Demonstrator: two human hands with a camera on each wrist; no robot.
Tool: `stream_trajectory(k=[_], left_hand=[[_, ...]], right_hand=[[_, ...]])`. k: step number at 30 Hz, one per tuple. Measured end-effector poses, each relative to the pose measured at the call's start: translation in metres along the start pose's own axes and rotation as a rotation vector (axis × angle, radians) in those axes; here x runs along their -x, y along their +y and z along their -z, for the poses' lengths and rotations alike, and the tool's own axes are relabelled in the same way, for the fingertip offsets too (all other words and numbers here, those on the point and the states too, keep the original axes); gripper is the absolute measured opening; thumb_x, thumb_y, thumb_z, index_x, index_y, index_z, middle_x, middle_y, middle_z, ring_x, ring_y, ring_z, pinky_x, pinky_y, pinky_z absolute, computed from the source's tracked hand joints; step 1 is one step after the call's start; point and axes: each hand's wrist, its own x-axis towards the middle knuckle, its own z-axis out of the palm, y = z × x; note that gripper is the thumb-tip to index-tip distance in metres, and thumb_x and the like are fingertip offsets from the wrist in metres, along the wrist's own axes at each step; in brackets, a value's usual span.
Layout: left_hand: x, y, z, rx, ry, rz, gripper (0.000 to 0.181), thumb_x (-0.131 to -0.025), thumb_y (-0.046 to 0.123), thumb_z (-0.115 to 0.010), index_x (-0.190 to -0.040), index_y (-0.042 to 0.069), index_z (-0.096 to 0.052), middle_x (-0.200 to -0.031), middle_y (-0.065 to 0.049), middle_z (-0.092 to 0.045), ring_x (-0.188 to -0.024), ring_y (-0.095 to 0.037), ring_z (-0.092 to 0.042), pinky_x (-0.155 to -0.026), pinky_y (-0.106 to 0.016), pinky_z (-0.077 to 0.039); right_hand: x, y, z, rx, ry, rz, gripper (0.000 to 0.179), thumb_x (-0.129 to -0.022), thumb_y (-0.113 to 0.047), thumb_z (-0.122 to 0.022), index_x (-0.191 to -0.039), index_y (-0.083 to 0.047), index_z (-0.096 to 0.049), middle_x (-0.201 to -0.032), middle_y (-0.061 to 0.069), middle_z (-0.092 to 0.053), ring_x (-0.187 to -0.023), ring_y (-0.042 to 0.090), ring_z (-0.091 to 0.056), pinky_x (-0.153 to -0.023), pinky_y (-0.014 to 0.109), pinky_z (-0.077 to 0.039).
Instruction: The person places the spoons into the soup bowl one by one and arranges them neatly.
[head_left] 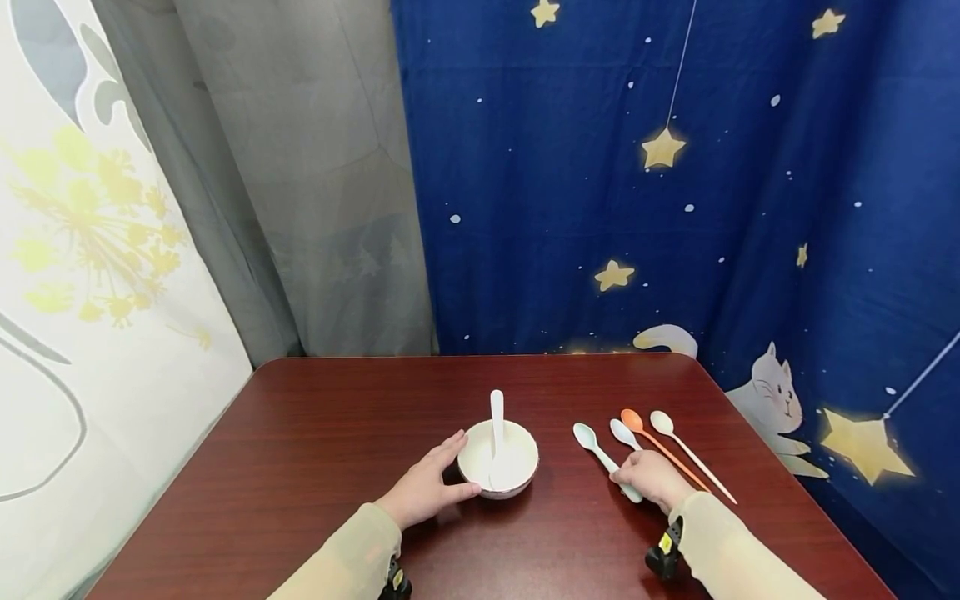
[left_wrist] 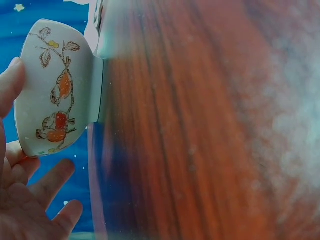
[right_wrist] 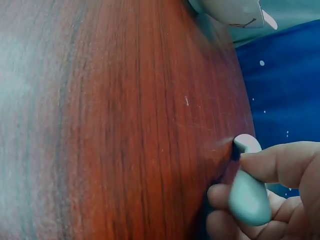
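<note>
A white bowl (head_left: 531, 463) stands on the table with a white spoon (head_left: 497, 417) leaning in it, handle up. My left hand (head_left: 430, 486) touches the bowl's left and near sides, thumb and fingers extended at the rim. In the left wrist view the bowl (left_wrist: 45, 95) shows a painted branch with orange fruit; the other fingers spread loosely below it. Over on the right, my right hand (head_left: 654, 477) pinches a pale green spoon (head_left: 585, 436) by its handle. Its rounded handle end (right_wrist: 250, 200) shows between thumb and curled fingers in the right wrist view.
Beside the right hand lie a pale bluish-white spoon (head_left: 622, 432), an orange spoon (head_left: 632, 420) and a cream spoon (head_left: 663, 422), roughly side by side. The dark red wooden table (head_left: 337, 417) backs onto grey and blue star-patterned curtains (head_left: 540, 208).
</note>
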Motion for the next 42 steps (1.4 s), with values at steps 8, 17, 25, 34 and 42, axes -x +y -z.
stream_trajectory(k=[8,17,25,34,42], left_hand=[[-0.001,-0.002,-0.003,-0.005,0.004,0.001,0.092,-0.082,0.059,-0.067,-0.15,0.008,-0.033,-0.157,-0.007,-0.027,-0.143,-0.027,-0.024,-0.109,-0.052,-0.028],[-0.002,-0.003,-0.003,0.005,0.004,0.005,0.092,-0.081,0.058,-0.068,-0.151,0.009,-0.033,-0.157,-0.006,-0.026,-0.143,-0.026,-0.024,-0.11,-0.052,-0.028],[-0.002,-0.003,-0.003,0.005,0.006,0.002,0.092,-0.081,0.059,-0.067,-0.15,0.009,-0.033,-0.157,-0.006,-0.026,-0.143,-0.026,-0.024,-0.11,-0.051,-0.028],[-0.003,-0.004,-0.004,-0.002,0.02,-0.014,0.092,-0.082,0.059,-0.067,-0.15,0.007,-0.033,-0.156,-0.008,-0.028,-0.142,-0.028,-0.025,-0.109,-0.052,-0.029],[-0.003,-0.004,-0.004,0.007,0.017,-0.009,0.093,-0.082,0.059,-0.067,-0.15,0.007,-0.033,-0.157,-0.008,-0.027,-0.143,-0.028,-0.025,-0.109,-0.052,-0.028]], right_hand=[[-0.006,-0.001,-0.003,-0.244,-0.03,-0.041,0.017,-0.089,-0.013,-0.063,-0.081,0.002,-0.064,-0.061,0.003,-0.061,-0.051,0.011,-0.055,-0.049,0.024,-0.04],[-0.012,-0.013,-0.001,-0.42,0.007,-0.033,0.02,-0.092,-0.014,-0.062,-0.092,0.006,-0.063,-0.064,0.0,-0.059,-0.055,0.009,-0.052,-0.049,0.02,-0.041],[-0.015,-0.027,0.001,-0.492,0.098,-0.047,0.021,-0.09,-0.015,-0.066,-0.094,0.006,-0.064,-0.063,-0.001,-0.06,-0.055,0.008,-0.052,-0.051,0.021,-0.043],[-0.017,-0.037,0.006,-0.639,0.141,-0.052,0.02,-0.089,-0.017,-0.069,-0.099,-0.001,-0.062,-0.063,-0.005,-0.058,-0.053,0.003,-0.051,-0.051,0.017,-0.043],[-0.02,-0.046,0.011,-0.79,0.131,-0.027,0.01,-0.092,-0.016,-0.067,-0.088,-0.01,-0.06,-0.067,-0.005,-0.056,-0.057,0.005,-0.051,-0.055,0.017,-0.043]])
